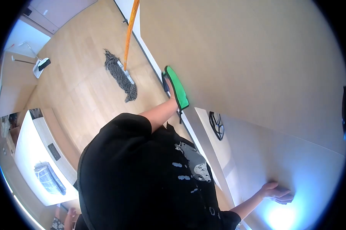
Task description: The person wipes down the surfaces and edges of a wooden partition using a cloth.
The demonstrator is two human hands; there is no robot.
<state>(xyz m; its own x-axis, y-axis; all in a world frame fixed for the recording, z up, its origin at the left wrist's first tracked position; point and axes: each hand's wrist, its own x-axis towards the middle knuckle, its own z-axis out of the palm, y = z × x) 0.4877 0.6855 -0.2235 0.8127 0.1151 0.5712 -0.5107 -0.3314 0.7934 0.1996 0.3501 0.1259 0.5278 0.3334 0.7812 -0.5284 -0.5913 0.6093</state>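
My left hand (170,86) is at the upper middle, holding a green cleaning cloth (177,87) with black edging flat against a large beige panel (242,57). Part of its fingers is hidden behind the cloth. Down at the lower right, my right hand (278,193) is empty, its fingers loosely stretched out over a pale surface (257,161) beside a bright glow. Whether it touches that surface I cannot tell. Between the two hands, a pair of black-framed glasses (217,126) lies in a recess next to the panel.
A grey string mop (119,74) with an orange handle (130,30) stands on the wooden floor near the white baseboard. Farther left are a dustpan and brush (40,67). A folded plaid cloth (49,177) lies on a white surface (25,153). Another person's hand (71,212) shows at lower left.
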